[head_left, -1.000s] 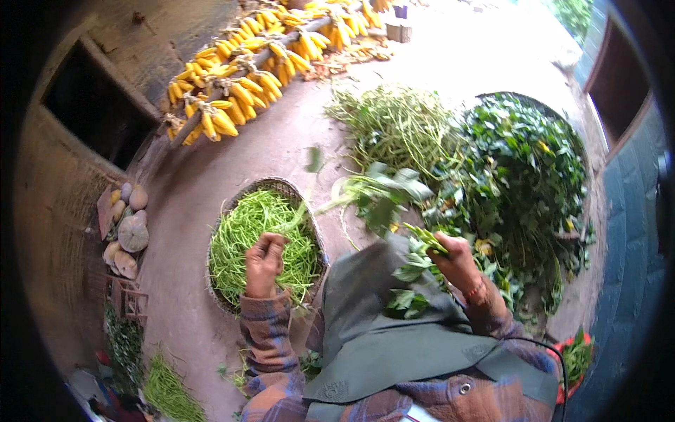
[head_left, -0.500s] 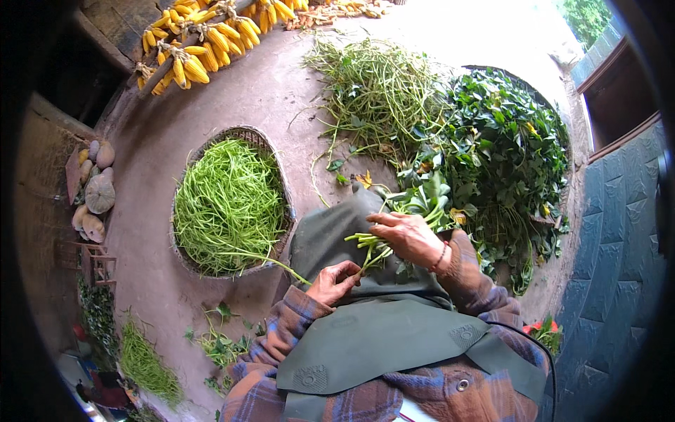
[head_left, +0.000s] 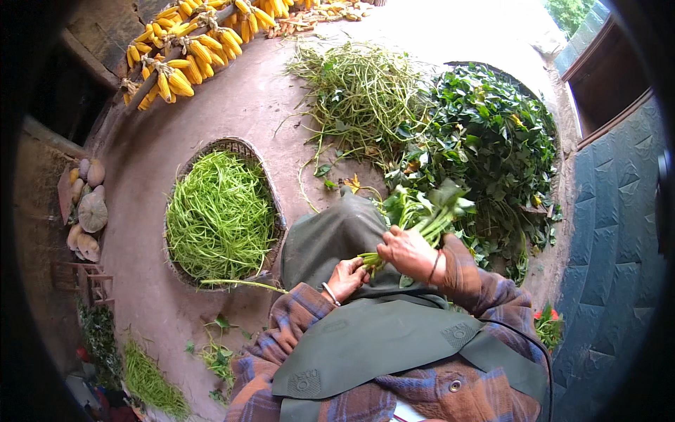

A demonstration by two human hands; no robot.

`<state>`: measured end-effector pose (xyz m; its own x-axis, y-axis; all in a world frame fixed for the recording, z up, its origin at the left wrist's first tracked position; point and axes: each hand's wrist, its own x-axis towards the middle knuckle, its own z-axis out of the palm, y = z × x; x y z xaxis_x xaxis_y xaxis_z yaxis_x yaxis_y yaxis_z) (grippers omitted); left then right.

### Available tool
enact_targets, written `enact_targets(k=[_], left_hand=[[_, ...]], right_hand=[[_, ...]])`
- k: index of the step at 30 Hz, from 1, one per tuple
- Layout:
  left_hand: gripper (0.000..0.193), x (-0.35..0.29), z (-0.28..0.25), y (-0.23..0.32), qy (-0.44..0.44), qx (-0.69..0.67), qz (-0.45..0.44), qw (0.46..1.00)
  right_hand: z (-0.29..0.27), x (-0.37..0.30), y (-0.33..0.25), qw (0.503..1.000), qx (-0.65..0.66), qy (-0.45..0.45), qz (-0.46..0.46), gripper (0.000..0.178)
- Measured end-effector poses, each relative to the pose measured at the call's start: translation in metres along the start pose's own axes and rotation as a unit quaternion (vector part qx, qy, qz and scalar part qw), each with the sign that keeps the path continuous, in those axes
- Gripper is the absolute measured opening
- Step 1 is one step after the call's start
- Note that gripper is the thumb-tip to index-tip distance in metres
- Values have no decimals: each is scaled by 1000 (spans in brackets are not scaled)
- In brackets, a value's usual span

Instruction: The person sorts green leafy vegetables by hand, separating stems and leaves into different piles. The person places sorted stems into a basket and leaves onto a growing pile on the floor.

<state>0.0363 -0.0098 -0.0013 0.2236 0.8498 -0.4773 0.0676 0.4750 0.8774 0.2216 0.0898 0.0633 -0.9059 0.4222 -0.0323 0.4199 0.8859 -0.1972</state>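
Over my lap, my right hand is closed around a bunch of leafy green stems, the leaves fanning out beyond the knuckles to the upper right. The fingers of my left hand pinch the cut ends of the same bunch, close beside the right hand. Exactly which stems the left fingertips grip is hidden. Beneath both hands lies the dark green apron covering my knees. A wicker basket heaped with trimmed green stems stands to the left, one long stem sticking out past its near rim toward my left sleeve.
A big heap of leafy vines lies to the right, with a pile of stripped vines beside it. Corn cobs hang on a pole at the far left. Pumpkins rest along the left wall, and more stems lie at lower left.
My left hand has moved up and right to the cut ends, closer to my right hand. The bunch's leaves have swung toward the upper right. The whole view has shifted slightly.
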Motion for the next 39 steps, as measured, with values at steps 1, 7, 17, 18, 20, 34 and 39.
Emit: enact_targets(k=[1,7,17,18,20,34,39], left_hand=[[16,8,2,-22,19,4,57,998],[16,5,12,-16,124,138,178,966],[14,9,17,-7,265,249,224,904],[14,12,15,-16,310,316,271,855],[17,24,-31,-35,382,326,103,858],[33,-19,-45,-17,115,23,33,992],[33,-17,-58,-18,70,75,52,993]], right_hand=[[-7,-6,-16,999,-21,-2,28,10],[7,-30,-51,982,76,26,173,10],[6,-41,-55,955,181,78,222,12],[6,-42,-57,957,174,73,219,11],[9,-53,-56,952,265,21,153,14],[26,-19,-2,966,130,191,114,19],[57,17,9,957,158,240,37,33]])
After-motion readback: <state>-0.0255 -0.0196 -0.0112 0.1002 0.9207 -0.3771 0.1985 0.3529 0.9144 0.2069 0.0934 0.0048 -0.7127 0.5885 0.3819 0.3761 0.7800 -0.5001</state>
